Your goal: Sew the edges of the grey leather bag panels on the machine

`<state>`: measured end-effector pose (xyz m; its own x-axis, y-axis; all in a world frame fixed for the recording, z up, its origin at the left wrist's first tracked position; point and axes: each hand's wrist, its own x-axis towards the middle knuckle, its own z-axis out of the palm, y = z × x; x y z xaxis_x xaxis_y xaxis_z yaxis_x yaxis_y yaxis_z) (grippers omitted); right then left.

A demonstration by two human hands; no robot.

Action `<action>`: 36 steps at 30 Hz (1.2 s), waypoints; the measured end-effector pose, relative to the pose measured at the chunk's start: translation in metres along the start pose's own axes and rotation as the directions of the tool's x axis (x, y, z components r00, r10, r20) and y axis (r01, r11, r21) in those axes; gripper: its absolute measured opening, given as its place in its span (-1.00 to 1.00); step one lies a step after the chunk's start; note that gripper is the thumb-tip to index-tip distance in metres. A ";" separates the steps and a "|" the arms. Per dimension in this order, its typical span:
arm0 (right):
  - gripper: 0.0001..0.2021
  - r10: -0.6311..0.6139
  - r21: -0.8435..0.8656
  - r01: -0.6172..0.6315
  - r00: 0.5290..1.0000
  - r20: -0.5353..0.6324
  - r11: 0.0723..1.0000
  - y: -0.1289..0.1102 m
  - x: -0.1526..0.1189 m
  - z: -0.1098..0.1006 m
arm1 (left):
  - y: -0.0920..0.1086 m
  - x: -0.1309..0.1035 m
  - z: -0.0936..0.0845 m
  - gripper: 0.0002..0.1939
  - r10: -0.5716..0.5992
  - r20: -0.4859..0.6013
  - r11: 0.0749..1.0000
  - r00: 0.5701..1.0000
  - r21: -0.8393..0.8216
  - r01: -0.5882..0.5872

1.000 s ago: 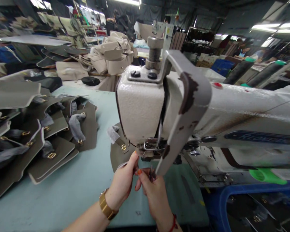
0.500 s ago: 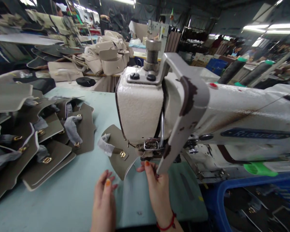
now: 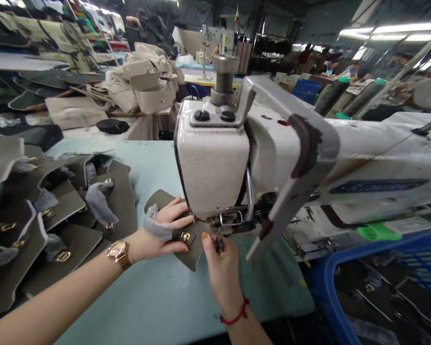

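Lying flat with its fingers spread, the left hand (image 3: 154, 245) rests on the grey-brown panel (image 3: 193, 254), a wrapped strap (image 3: 158, 229) across its back and 1 gold clasp (image 3: 186, 236) near its thumb. The panel lies on the table (image 3: 136, 297), by the head of the sewing machine (image 3: 213, 167). The right hand (image 3: 222, 261) curls near the panel's right edge; whether it grips anything, I cannot tell. Positioning seems in hand, calling next for 2 steady hands and an aligned edge.

The single head-worn view faces forward and down from just before the sewing machine (image 3: 212, 165), slightly above it, at close range.
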<state>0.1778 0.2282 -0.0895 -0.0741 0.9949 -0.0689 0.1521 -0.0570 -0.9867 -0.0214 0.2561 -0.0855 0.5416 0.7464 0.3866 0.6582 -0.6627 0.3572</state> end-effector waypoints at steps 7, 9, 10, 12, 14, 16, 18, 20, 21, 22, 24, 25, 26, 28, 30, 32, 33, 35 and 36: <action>-0.60 0.004 0.031 -0.006 0.998 0.067 0.999 -0.006 -0.001 -0.014 | 0.020 -0.008 -0.005 -0.48 -0.044 0.038 0.985 0.998 0.169 0.037; -0.62 0.011 0.048 -0.015 0.996 0.084 0.999 -0.005 -0.001 -0.017 | 0.025 -0.007 -0.007 -0.49 -0.037 0.023 0.976 0.999 0.217 0.031; -0.64 0.016 0.059 -0.021 0.995 0.095 0.998 -0.004 -0.001 -0.019 | 0.028 -0.006 -0.008 -0.50 -0.028 0.005 0.971 1.000 0.237 0.026; -0.68 0.033 0.080 -0.043 0.992 0.119 0.996 0.001 0.000 -0.021 | 0.036 -0.004 -0.011 -0.51 -0.021 -0.044 0.965 0.999 0.259 0.032; -0.69 0.068 0.106 -0.084 0.988 0.140 0.991 0.006 0.002 -0.023 | 0.044 -0.002 -0.012 -0.52 -0.040 -0.084 0.961 0.996 0.268 0.062; -0.70 0.103 0.134 -0.124 0.983 0.155 0.983 0.010 0.005 -0.026 | 0.052 -0.002 -0.010 -0.53 -0.076 -0.095 0.952 0.993 0.288 0.101; -0.70 0.112 0.150 -0.137 0.980 0.164 0.979 0.010 0.007 -0.028 | 0.060 -0.002 -0.006 -0.52 -0.146 -0.081 0.932 0.986 0.322 0.165; -0.70 0.099 0.147 -0.127 0.978 0.183 0.981 0.008 0.008 -0.032 | 0.067 -0.002 -0.001 -0.50 -0.233 -0.064 0.901 0.970 0.362 0.240; -0.69 0.092 0.140 -0.120 0.977 0.194 0.983 0.006 0.008 -0.035 | 0.070 -0.001 0.001 -0.49 -0.273 -0.058 0.883 0.960 0.380 0.274; -0.68 0.087 0.130 -0.114 0.976 0.201 0.985 0.004 0.007 -0.037 | 0.073 0.000 0.003 -0.49 -0.303 -0.054 0.869 0.952 0.394 0.299; -0.65 0.081 0.098 -0.103 0.976 0.204 0.990 0.002 0.002 -0.043 | 0.076 0.001 0.006 -0.51 -0.326 -0.058 0.857 0.944 0.404 0.321; -0.64 0.074 0.077 -0.091 0.976 0.204 0.993 0.002 -0.002 -0.046 | 0.075 0.002 0.007 -0.52 -0.324 -0.055 0.861 0.944 0.396 0.319; -0.64 0.063 0.052 -0.076 0.975 0.213 0.996 0.003 -0.006 -0.050 | 0.074 0.001 0.008 -0.52 -0.312 -0.047 0.875 0.949 0.374 0.306; -0.65 0.030 0.008 -0.033 0.967 0.255 0.999 0.007 -0.014 -0.055 | 0.067 -0.001 0.010 -0.55 -0.260 -0.018 0.920 0.966 0.300 0.253; -0.65 0.005 -0.009 -0.003 0.950 0.313 1.000 0.011 -0.022 -0.059 | 0.059 -0.004 0.013 -0.60 -0.207 0.008 0.956 0.978 0.213 0.200; -0.63 -0.005 0.009 0.002 0.936 0.352 1.000 0.016 -0.028 -0.061 | 0.051 -0.007 0.016 -0.65 -0.187 0.011 0.973 0.982 0.142 0.184; -0.62 -0.007 0.022 -0.001 0.933 0.359 1.000 0.018 -0.030 -0.061 | 0.049 -0.008 0.017 -0.66 -0.188 0.011 0.977 0.982 0.109 0.186; -0.61 -0.007 0.030 -0.004 0.934 0.358 1.000 0.020 -0.031 -0.060 | 0.046 -0.007 0.018 -0.69 -0.187 0.013 0.982 0.982 0.039 0.186; -0.61 -0.004 0.021 -0.004 0.936 0.351 1.000 0.021 -0.032 -0.059 | 0.045 -0.005 0.018 -0.70 -0.178 0.016 0.984 0.984 0.005 0.177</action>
<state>0.2416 0.2006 -0.0990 -0.4158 0.9025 -0.1123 0.1312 -0.0627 -0.9894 0.0146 0.2235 -0.0868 0.4245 0.8531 0.3033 0.7464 -0.5194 0.4162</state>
